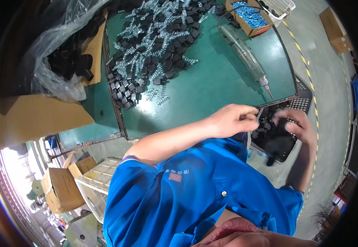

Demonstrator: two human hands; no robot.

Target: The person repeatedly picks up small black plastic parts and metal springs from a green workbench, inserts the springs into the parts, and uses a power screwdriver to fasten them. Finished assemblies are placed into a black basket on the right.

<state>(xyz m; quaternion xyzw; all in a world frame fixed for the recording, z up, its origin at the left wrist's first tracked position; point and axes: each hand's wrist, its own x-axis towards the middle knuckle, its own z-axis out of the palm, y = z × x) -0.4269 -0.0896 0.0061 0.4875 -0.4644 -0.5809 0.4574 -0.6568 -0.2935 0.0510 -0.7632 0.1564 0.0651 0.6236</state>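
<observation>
My left hand [234, 120] is at the front edge of the green table [212, 78], its fingers curled in. Whether something small sits in them is hidden. Beyond it, over the black crate [304, 96], hangs my right hand [297, 124], slightly blurred, with thumb and fingers apart and nothing visible between them. Several black plastic parts [265, 125] lie in the crate below it. A blurred dark piece [271, 159] shows near the crate's lower edge. An electric screwdriver [245, 53] lies on the table, its bit pointing toward the hands.
Metal springs [160, 39] and black square caps [125, 90] are heaped on the table's left half. At the far edge stands a carton of small blue pieces [251, 18]. An open cardboard box [39, 117] with plastic film is at left; white crates [98, 185] stand lower left.
</observation>
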